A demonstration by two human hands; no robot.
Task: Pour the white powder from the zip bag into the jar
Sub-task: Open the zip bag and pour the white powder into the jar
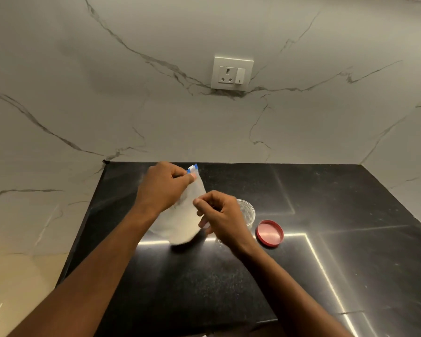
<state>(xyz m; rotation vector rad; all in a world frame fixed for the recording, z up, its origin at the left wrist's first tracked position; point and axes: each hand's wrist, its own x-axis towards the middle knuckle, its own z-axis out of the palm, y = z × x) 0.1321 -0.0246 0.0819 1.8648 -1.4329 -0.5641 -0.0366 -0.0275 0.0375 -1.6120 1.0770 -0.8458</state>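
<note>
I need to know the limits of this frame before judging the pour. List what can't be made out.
- Jar, head view: its near side is hidden behind the right hand; any contents cannot be told.
- Zip bag: whether the blue seal is open is hidden by the left hand pinching it.
- Right hand's grip on the bag: fingertips blurred, contact unclear.
- Red lid: underside not visible.

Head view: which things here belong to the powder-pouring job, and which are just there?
Part of the job:
zip bag of white powder, held upright by the left hand and right hand
jar, open, behind the right hand
red lid, off, beside the jar

Just there:
wall socket
black counter
</note>
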